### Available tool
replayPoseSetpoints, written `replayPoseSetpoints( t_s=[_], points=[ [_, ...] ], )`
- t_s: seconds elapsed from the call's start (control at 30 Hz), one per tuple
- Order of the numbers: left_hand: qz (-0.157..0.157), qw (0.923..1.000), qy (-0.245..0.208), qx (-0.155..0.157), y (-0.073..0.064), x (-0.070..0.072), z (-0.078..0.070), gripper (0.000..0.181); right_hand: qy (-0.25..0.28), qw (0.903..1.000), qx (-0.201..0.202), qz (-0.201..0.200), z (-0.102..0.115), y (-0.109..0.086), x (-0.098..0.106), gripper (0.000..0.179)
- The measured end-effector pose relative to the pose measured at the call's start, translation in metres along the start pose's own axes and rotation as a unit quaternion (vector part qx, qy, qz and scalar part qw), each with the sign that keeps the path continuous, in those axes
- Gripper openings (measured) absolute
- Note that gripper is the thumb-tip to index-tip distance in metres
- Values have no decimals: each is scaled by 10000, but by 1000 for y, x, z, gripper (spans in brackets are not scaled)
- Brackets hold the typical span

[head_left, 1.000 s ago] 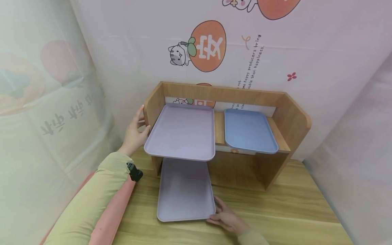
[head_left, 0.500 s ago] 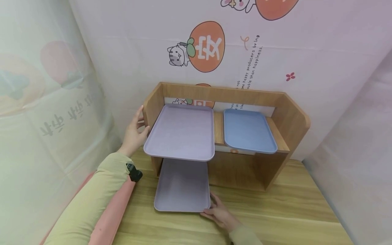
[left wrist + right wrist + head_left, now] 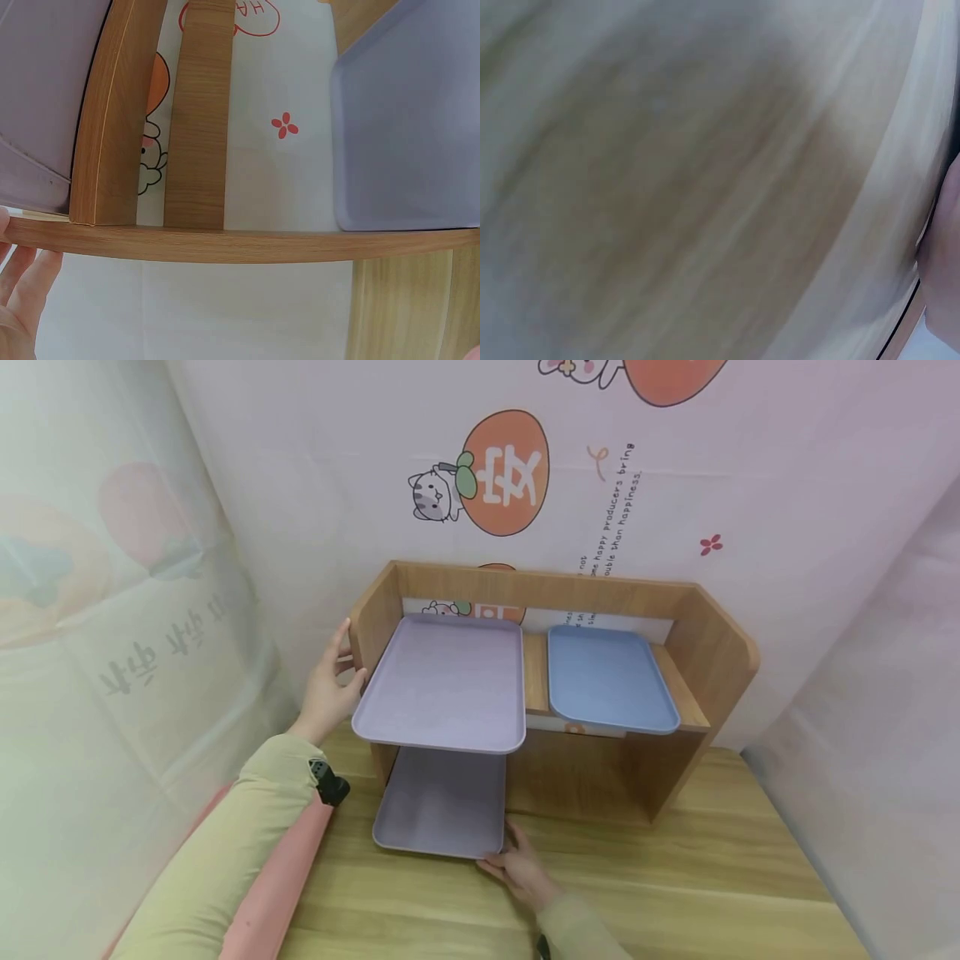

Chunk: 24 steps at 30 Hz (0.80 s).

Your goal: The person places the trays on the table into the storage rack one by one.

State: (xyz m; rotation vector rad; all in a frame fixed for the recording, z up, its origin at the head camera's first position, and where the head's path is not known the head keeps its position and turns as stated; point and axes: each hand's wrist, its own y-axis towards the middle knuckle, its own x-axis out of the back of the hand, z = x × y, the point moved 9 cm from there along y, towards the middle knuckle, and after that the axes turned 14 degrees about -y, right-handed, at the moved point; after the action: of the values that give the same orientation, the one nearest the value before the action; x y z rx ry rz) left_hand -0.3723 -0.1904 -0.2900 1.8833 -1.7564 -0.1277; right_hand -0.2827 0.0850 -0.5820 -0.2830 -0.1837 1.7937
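Observation:
My left hand grips the left side panel of a small wooden desk shelf, thumb toward the front; the left wrist view shows its fingers at the panel's edge. My right hand holds the right front corner of the lower lavender tray. That tray's rear part lies in the bottom compartment, hidden under the upper board, and its front sticks out over the table. On the upper board a larger-looking lavender tray overhangs the front. The right wrist view is mostly blurred, with part of the hand at its edge.
A blue tray lies on the upper board at the right. The shelf stands on a wood-grain table against a printed white curtain. A pink object lies beside the left forearm.
My right hand has pushed the lower lavender tray back and slightly left, deeper into the bottom compartment. The left hand keeps its hold on the side panel.

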Motion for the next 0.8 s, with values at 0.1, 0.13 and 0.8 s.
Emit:
replayPoseSetpoints(
  t_s=[0.1, 0.13, 0.8],
  points=[
    [-4, 10000, -13, -18, 1, 0, -1, 79, 73, 10000, 42, -28, 2, 3, -1, 85],
    [-7, 10000, -14, -21, 0, 0, -1, 79, 93, 9999, 73, -32, 1, 4, -1, 84],
    [-51, 10000, 55, 21, -1, 1, -1, 79, 257, 9993, 156, 215, 3, -4, 2, 82]
  ],
)
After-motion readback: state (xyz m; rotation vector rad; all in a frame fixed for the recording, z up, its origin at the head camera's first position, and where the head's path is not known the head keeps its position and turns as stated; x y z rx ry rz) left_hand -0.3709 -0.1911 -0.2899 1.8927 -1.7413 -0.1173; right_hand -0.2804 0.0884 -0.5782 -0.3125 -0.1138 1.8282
